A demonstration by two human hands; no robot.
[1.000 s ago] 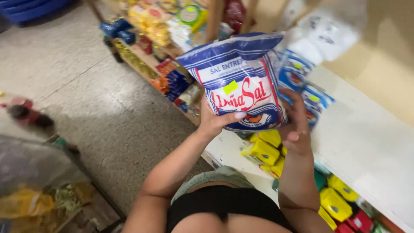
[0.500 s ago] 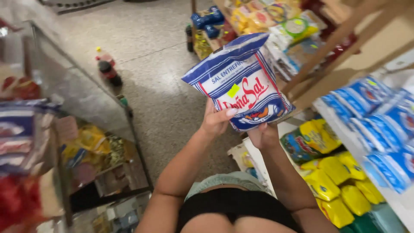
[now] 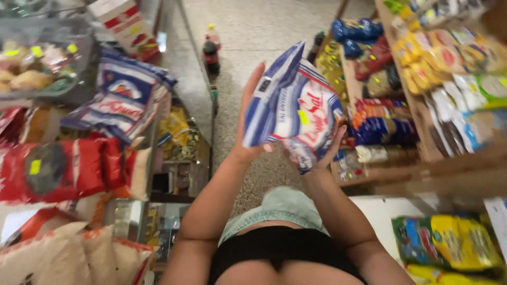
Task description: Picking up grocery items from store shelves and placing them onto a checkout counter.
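I hold a large blue-and-white plastic sack [image 3: 296, 113] with red lettering and a small yellow sticker, lifted in front of me over the aisle floor. My left hand [image 3: 249, 119] grips its left side, fingers stretched up along the edge. My right hand [image 3: 326, 150] supports it from below on the right, fingers spread against the bag's underside. The sack is tilted, its top corner pointing up and away from me.
To the left stands a glass counter [image 3: 182, 79] piled with red sacks [image 3: 68, 169] and a blue-and-white bag [image 3: 124, 97]. On the right, wooden shelves [image 3: 417, 113] carry packets in yellow, blue and red. Soda bottles [image 3: 211, 50] stand on the speckled floor [image 3: 253, 31].
My view has swung left from the shelves toward the counter. The sack has turned from facing me to edge-on, and both hands stayed on it.
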